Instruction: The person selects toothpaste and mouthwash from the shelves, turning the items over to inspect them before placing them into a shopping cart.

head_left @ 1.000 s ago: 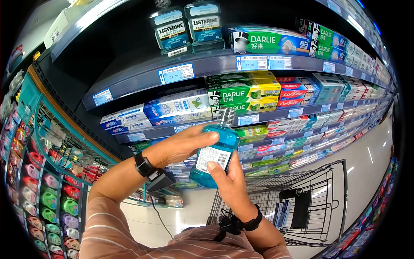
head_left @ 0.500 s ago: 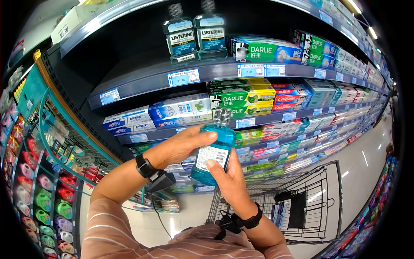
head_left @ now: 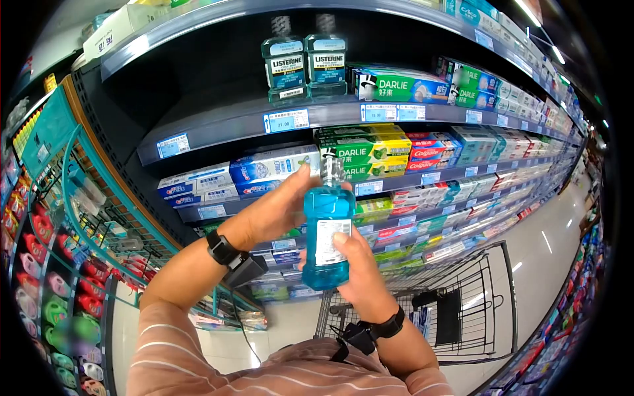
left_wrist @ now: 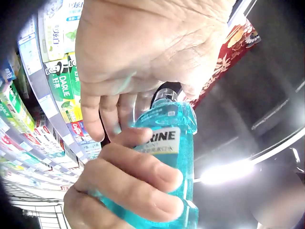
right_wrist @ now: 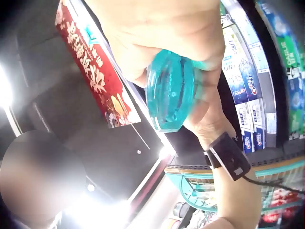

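A bottle of blue mouthwash (head_left: 330,204) with a clear cap stands nearly upright before the person's chest, its white barcode label facing them. The right hand (head_left: 366,274) grips its lower body, thumb on the label. In the left wrist view, that hand's fingers (left_wrist: 128,183) wrap the front, partly covering a label ending in "RINE". The left hand (head_left: 274,208) is beside the bottle's shoulder with its thumb raised off it; its fingers (left_wrist: 90,119) extend loosely near the neck. The bottle's base (right_wrist: 167,95) faces the right wrist camera.
Two Listerine bottles (head_left: 286,69) stand on the upper shelf (head_left: 224,125), beside Darlie toothpaste boxes (head_left: 396,86). More toothpaste boxes (head_left: 277,165) fill the shelves below. A wire shopping cart (head_left: 492,297) stands at right; a teal rack (head_left: 99,178) is at left.
The left thumb has lifted off the bottle and the left hand has loosened from it. The bottle has turned more upright in the right hand. The head view has shifted slightly.
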### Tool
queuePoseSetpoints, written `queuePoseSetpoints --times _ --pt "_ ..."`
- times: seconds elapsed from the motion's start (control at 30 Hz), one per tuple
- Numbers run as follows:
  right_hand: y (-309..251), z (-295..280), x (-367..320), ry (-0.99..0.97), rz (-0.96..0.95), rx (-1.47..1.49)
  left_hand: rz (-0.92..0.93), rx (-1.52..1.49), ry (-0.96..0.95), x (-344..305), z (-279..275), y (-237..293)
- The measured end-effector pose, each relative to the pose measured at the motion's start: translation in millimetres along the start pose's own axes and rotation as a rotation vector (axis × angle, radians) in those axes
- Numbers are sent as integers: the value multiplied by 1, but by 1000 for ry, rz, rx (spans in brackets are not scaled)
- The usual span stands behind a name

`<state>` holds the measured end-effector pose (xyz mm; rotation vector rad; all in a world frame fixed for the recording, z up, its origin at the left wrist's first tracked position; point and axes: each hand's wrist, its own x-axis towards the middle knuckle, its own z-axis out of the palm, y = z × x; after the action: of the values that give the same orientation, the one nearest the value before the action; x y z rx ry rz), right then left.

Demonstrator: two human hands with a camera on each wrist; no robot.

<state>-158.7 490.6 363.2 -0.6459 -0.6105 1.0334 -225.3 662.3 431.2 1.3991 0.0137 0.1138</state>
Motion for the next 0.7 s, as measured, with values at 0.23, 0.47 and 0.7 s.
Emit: queuePoseSetpoints --times 0.23,0.47,0.7 --pt "8 -3 3 -120 155 154 131 -113 -260 10 -21 -7" --pt "10 -4 15 -125 122 135 178 88 70 0 -14 4" --pt "9 8 26 -240 -46 96 283 255 347 -2 -9 37"
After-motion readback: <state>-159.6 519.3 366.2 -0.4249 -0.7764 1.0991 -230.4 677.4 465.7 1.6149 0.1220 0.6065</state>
